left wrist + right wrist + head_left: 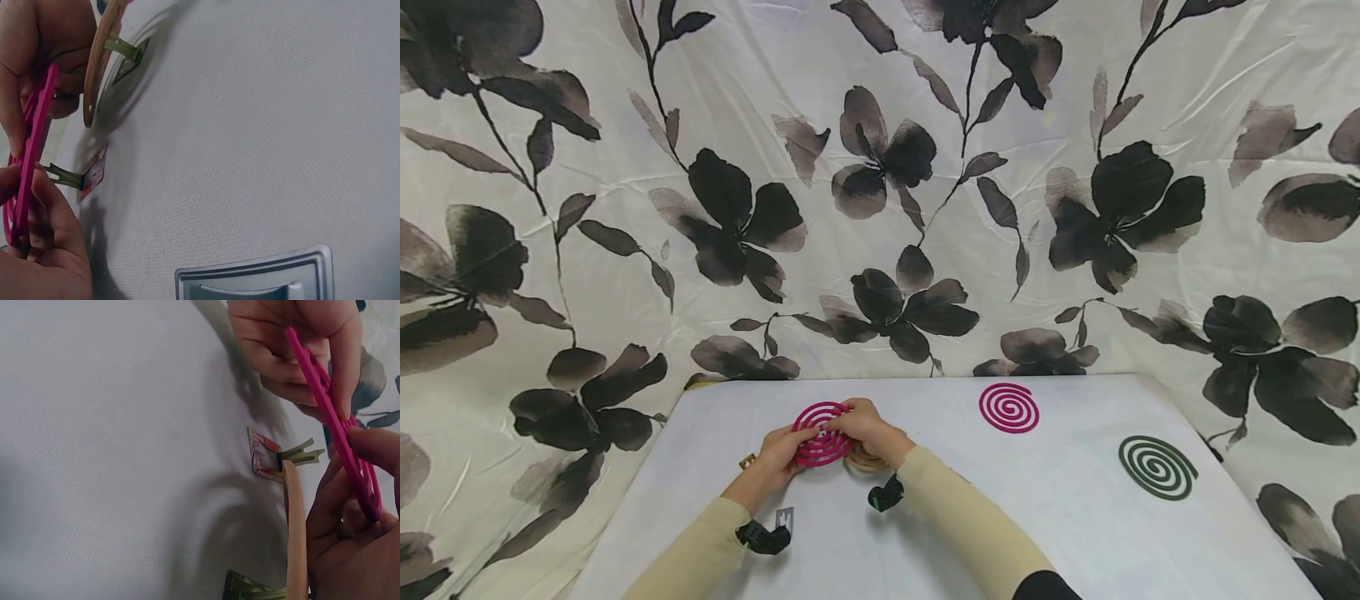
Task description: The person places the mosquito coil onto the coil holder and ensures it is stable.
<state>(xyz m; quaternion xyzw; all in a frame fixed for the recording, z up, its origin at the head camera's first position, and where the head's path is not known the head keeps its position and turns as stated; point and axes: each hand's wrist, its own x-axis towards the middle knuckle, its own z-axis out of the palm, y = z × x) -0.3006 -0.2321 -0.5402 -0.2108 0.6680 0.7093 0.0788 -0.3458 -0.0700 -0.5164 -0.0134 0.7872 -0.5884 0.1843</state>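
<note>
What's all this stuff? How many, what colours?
Table: 1, white, in front
Cloth: 1, floral white, behind table
Held coil: 1, pink, above table
Far coil: 1, pink, table's back
Green coil: 1, green, table's right
Tan coil: 1, tan, beside held coil
Printed stand: 1, multicoloured, near held coil
Green stand: 1, green, at tan coil
Silver plate: 1, silver, table's near left
Unknown thing: 1, gold, left of held coil
Left hand: 1, gripping held coil
Right hand: 1, gripping held coil
Cameras: 2, black, on wrists
Sleeves: 2, beige, on arms

Beige left sleeve (696, 546) at seven o'clock, beige right sleeve (970, 521) at five, black patch (1047, 586) at its lower end; black, curved left wrist camera (765, 538), black right wrist camera (886, 494)!
</note>
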